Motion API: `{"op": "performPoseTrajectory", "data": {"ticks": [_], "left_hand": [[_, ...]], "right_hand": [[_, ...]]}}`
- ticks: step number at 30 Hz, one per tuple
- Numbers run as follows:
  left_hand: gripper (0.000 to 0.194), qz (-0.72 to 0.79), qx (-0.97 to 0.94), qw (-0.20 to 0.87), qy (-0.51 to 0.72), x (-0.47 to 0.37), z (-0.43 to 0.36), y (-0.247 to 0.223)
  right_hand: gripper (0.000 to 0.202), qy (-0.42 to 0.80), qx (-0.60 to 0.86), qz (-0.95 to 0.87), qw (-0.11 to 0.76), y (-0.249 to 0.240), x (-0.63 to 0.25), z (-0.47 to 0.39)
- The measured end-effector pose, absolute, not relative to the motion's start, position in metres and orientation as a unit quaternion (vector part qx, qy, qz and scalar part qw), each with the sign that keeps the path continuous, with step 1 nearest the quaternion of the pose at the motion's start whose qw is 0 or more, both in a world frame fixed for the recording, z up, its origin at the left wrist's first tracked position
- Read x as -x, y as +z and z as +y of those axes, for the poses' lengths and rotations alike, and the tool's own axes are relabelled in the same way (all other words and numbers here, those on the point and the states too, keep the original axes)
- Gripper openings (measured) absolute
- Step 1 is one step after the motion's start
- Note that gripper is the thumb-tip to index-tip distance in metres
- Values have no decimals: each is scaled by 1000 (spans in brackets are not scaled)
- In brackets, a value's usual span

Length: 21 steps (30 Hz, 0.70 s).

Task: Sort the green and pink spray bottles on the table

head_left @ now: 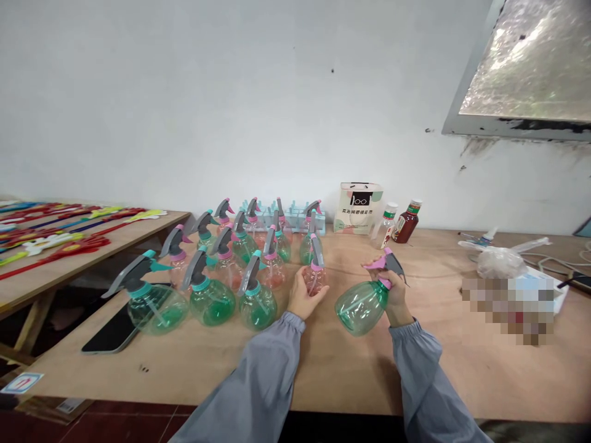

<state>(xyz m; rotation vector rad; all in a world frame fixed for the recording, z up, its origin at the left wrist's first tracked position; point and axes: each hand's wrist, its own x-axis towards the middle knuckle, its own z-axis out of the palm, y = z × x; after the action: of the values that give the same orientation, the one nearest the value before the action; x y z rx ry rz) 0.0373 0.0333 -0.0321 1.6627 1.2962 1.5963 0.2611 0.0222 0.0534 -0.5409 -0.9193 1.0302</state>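
Observation:
My left hand is wrapped round the lower body of a clear pink spray bottle, which stands upright with a grey and pink trigger head. In my right hand is a clear green spray bottle, gripped at its neck and pink-and-grey head; it is tilted, its rounded base pointing down to the left. Left of my hands stand several more spray bottles in rows, such as a green one with a teal collar and a larger green one beside it.
A black phone lies under the leftmost bottles. Behind stand a paper bag, a clear bottle and a dark red bottle. At right are a crumpled plastic bag and cables. Another table at left holds colourful flower-shaped items.

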Motion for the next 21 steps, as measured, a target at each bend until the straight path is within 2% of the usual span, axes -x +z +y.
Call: {"op": "performPoseTrajectory", "data": {"ticks": [10,13,18,21], "left_hand": [[78,484,-612,235,580,-38,31,-30],[78,478,-614,241,580,-38,31,-30],[80,489,-614,238,572,-38,30,-28],[80,493,-614,234,569,-38,29,-27]], "right_hand": [[19,446,265,-442,732,54,-257,19],[11,420,280,-445,740,53,-257,19],[14,324,340,-468,749,56,-282,20],[27,244,404,-496,729,63,-308,16]]}}
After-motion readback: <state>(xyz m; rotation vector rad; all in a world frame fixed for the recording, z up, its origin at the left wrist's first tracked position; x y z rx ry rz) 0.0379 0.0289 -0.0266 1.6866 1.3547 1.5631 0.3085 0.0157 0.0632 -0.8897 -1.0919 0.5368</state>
